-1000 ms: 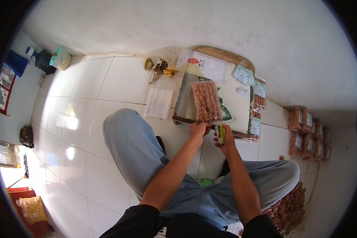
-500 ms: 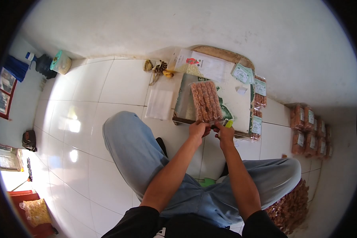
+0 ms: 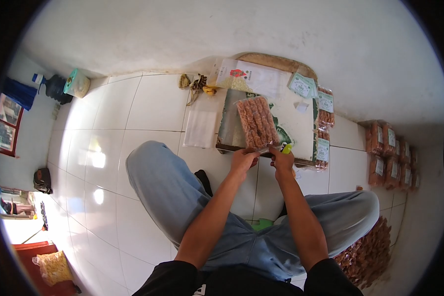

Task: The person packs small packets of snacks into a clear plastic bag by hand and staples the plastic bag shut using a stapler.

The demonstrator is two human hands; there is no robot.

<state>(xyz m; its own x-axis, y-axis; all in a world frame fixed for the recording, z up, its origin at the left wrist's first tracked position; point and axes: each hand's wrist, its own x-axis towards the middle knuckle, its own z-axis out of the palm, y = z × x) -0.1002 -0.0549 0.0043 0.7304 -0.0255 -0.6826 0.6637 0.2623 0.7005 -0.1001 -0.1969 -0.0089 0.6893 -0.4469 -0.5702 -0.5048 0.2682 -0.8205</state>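
Observation:
A clear plastic pack of reddish-brown snack sticks (image 3: 257, 122) lies over the front of the low table, its near edge toward me. My left hand (image 3: 244, 160) is closed on the left part of that edge, thumb and fingers pinched together. Close beside it, my right hand (image 3: 282, 161) is closed at the right part of the edge, around a small yellow-green tool (image 3: 286, 148) whose kind I cannot make out. The low table (image 3: 296, 138) has a worn white and green top. A small white paper piece (image 3: 301, 106) lies on it.
Printed plastic bags (image 3: 254, 78) and green-white labels (image 3: 302, 86) lie at the table's back. Labelled packs (image 3: 322, 148) line its right side. More packs (image 3: 390, 155) are stacked by the wall. A brown heap (image 3: 365, 254) sits by my right knee, bananas (image 3: 208, 91) beyond the table's left.
The view has shifted slightly. Both hands stay at the pack's near edge, and the pack tilts a little differently. The yellow-green tool sits slightly higher in my right hand.

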